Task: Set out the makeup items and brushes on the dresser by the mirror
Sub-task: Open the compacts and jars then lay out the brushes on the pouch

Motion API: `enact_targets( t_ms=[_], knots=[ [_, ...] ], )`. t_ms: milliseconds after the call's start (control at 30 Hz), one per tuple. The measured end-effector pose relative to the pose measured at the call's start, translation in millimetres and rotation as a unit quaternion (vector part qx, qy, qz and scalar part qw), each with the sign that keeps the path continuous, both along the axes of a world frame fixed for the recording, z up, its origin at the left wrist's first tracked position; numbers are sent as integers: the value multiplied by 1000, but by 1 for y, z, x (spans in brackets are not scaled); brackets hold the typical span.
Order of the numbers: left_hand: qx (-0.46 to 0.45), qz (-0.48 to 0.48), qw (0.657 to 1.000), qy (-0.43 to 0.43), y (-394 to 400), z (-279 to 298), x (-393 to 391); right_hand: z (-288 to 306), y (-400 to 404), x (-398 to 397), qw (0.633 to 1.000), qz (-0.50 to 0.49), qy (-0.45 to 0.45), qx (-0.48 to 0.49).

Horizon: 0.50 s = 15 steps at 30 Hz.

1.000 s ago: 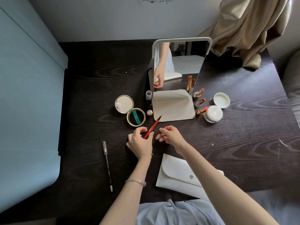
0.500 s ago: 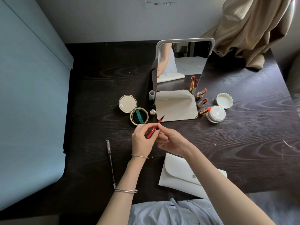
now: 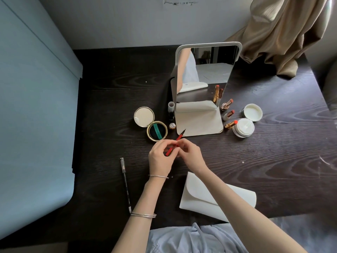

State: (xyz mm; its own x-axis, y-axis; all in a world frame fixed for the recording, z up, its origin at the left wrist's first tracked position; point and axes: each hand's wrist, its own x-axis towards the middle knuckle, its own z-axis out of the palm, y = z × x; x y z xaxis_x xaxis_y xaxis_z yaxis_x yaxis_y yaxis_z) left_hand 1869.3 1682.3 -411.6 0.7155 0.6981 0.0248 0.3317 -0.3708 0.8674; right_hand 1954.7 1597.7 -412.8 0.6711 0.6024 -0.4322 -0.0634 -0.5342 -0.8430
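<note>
A dark wood counter with bold, matt grain carries a glossy glass mirror in a smooth pale frame; an open compact rimmed in shiny gold-toned metal; three lipsticks in gleaming metallic cases; a glossy red plastic liner pen; a matt cream pouch of smooth leather-like material; soft beige cloth curtain folds behind

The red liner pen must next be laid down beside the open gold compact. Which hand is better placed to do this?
Probably the left hand. It grips the red liner pen by its barrel and is nearer the gold compact. The right hand only touches the pen's rear end.
</note>
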Motion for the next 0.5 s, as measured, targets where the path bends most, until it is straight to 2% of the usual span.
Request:
enact_targets(
  t_ms=[300,400,500],
  knots=[
    [-6,21,1000,20,7,-5,12,1,0,1,999,-15,-37,3],
    [36,56,997,32,13,-7,17,-3,-4,5,999,-36,-11,-22],
    [103,87,987,87,16,-12,23,-12,-14,8,997,-37,31,-61]
  ],
)
